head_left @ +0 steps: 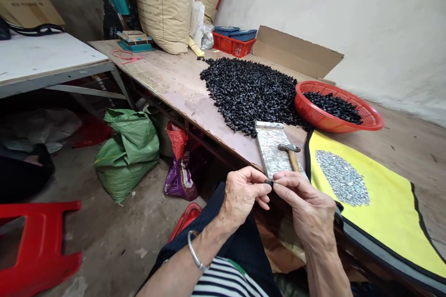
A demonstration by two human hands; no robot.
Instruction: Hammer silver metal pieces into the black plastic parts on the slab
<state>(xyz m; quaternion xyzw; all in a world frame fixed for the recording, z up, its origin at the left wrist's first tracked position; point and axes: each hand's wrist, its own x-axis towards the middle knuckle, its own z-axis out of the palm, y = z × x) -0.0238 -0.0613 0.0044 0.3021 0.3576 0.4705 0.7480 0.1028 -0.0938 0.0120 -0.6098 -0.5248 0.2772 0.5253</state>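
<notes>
My left hand (244,193) pinches a small black piece (268,182) between thumb and index finger. My right hand (306,204) closes its fingertips on the same piece from the other side. Both hands are at the table's front edge, just before a silvery metal block (273,148). A small hammer (290,148) lies on that block, its handle pointing toward my right hand. Behind the block spreads a large pile of black pieces (254,90). Small silver metal bits (341,176) lie on a yellow cloth (390,213) to the right.
A red basket (372,118) holds more black pieces at the right. Farther back are a red crate (233,45) with blue trays, and large paper sacks (163,4). A green sack (128,153), a purple bag (180,178) and a red stool (38,246) stand on the floor.
</notes>
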